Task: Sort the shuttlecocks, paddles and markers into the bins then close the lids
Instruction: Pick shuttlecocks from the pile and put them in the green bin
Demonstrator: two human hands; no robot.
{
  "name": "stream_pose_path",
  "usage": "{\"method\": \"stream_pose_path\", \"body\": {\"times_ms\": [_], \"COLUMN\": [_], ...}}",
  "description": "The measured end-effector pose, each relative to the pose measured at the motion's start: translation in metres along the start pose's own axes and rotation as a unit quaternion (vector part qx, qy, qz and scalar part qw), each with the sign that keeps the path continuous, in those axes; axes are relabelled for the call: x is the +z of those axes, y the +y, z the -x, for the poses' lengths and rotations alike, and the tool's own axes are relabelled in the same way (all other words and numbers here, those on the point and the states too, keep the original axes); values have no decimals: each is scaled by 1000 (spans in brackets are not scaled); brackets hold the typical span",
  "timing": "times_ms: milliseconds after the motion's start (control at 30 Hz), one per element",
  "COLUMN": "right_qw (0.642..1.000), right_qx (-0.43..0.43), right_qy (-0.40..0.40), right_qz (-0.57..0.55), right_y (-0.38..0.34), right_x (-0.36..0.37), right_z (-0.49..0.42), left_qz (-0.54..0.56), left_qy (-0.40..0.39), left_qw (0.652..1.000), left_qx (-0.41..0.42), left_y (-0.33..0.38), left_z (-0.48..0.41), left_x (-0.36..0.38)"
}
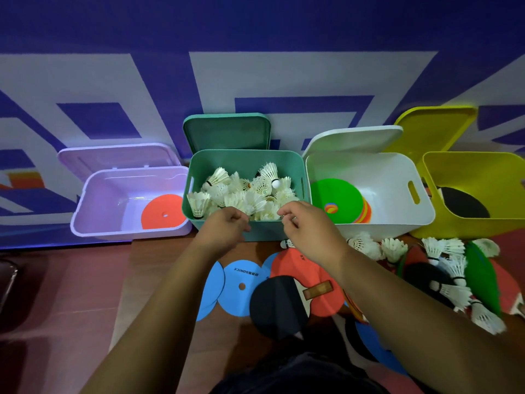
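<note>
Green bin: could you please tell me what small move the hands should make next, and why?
Probably move the right hand over to the loose shuttlecocks on the floor before the white bin and pick some up. It and the left hand hover at the near rim of the green bin with curled fingers and no shuttlecock clearly in them, and many lie outside.

Bare left hand point(224, 226) and right hand point(311, 227); dark, possibly navy garment point(298, 375) below.
</note>
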State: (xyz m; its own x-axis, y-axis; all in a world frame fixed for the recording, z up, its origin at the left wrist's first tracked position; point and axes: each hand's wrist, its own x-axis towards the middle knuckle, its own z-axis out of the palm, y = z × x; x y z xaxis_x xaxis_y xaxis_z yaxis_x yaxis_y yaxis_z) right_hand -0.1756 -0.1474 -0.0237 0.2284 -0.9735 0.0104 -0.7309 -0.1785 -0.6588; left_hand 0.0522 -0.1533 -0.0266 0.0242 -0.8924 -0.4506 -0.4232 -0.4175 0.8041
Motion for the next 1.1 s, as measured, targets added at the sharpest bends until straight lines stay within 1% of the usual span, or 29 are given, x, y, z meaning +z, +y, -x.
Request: {"method": "stream_pose_path", "body": {"times_ms": [133, 233, 433, 533, 700, 800, 900, 1033, 1100], "right_qw": [1000, 999, 992, 988, 978, 974, 972, 974, 978], "right_qx": [23, 42, 120, 150, 202, 217, 227, 218, 200], "right_qy": [-3, 0, 38, 42, 47, 55, 52, 62, 52], "right_qz": [-15, 0, -8, 5, 22, 13, 12, 17, 27], "right_y": [16, 33, 69, 87, 121, 137, 149, 162, 166], "right_x": [-7, -12, -22, -26, -33, -38, -43, -49, -52], "right_z": [22, 38, 63, 74, 93, 105, 115, 122, 122], "left_qz": [-24, -49, -131, -206, -258, -280, -310, -368, -396], "left_qy": [-32, -55, -96, -93, -89, -93, -92, -114, -105], "left_qw": [999, 997, 986, 974, 961, 954, 945, 922, 912], "left_qx": [-9, -14, -41, -4, 36, 48, 43, 21, 13], "left_y": [-9, -11, -18, -20, -21, -19, -13, -9, -19], "left_z": [5, 10, 19, 18, 6, -8, -23, -41, -50], "left_x": [24, 44, 80, 105, 149, 171, 186, 202, 210]}}
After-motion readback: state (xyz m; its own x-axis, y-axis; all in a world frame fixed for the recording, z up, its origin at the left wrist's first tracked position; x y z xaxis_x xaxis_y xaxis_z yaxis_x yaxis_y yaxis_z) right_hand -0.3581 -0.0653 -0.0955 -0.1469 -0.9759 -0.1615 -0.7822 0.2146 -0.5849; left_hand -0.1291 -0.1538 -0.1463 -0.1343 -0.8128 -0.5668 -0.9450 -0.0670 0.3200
